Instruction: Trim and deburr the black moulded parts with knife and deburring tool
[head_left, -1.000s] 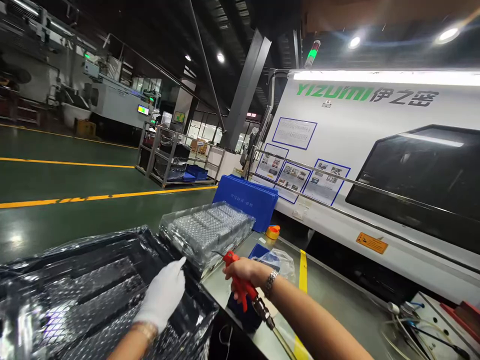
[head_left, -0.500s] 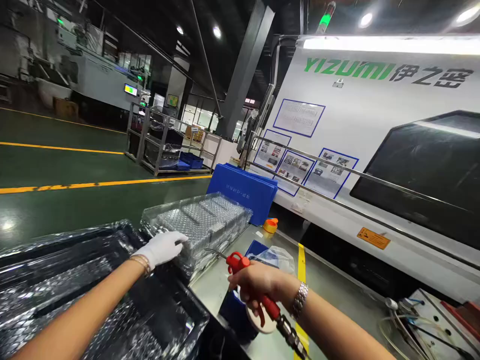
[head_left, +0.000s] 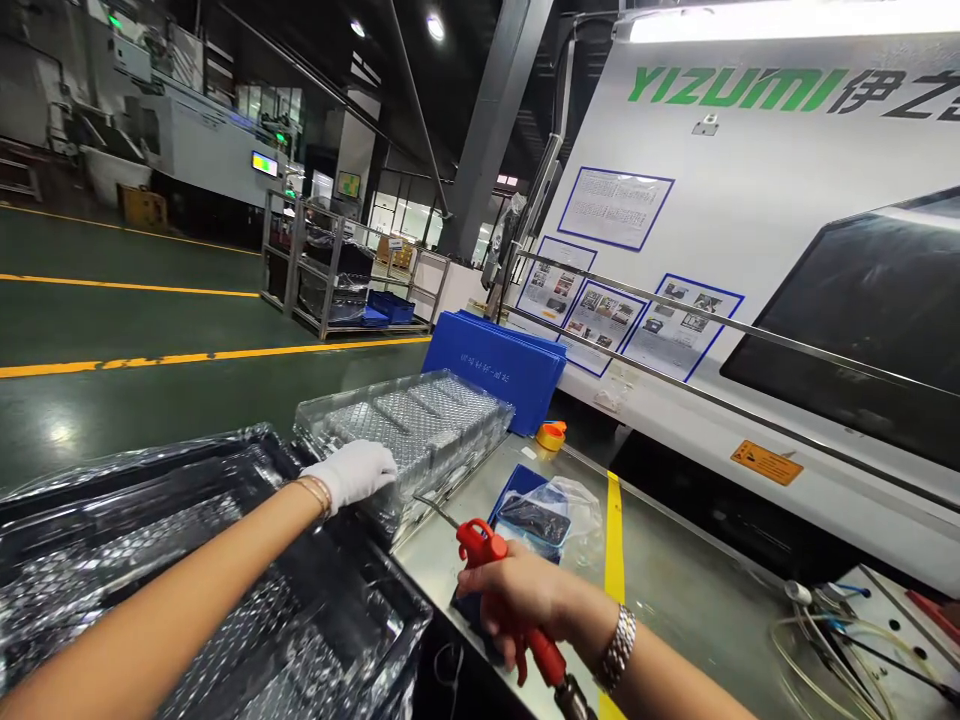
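Resting on the near corner of a stack of clear blister trays [head_left: 409,430], the left hand [head_left: 352,472] is seen in a white glove, fingers [head_left: 379,465] laid together and curled over the stack's edge; a bracelet is worn at the wrist. The stack sits at the far left edge of the steel tabletop [head_left: 675,570], just beyond a black tray wrapped in clear film [head_left: 187,580], which fills the lower left and is crossed by the left forearm.

A red air blow gun [head_left: 499,590] is held by the bare right hand [head_left: 525,600], fingers wrapped tight around the grip; its thin metal nozzle is pointed toward the base of the clear stack. A metal watch is worn on the right wrist.

Just beyond the gun, a crumpled clear plastic bag [head_left: 559,515] lies on a blue pad. A roll of orange tape [head_left: 550,435] stands near the tabletop's far edge. A yellow stripe [head_left: 613,540] runs along the tabletop, with bare steel to its right up to a tangle of cables [head_left: 832,630]. Blue crates [head_left: 495,365] are stacked behind the clear trays.

Open green floor with yellow lines [head_left: 150,358] lies to the left. On the white machine [head_left: 750,200], "YIZUMI" is read in green, followed by grey Chinese characters; an orange warning label [head_left: 765,462] is too small to read.
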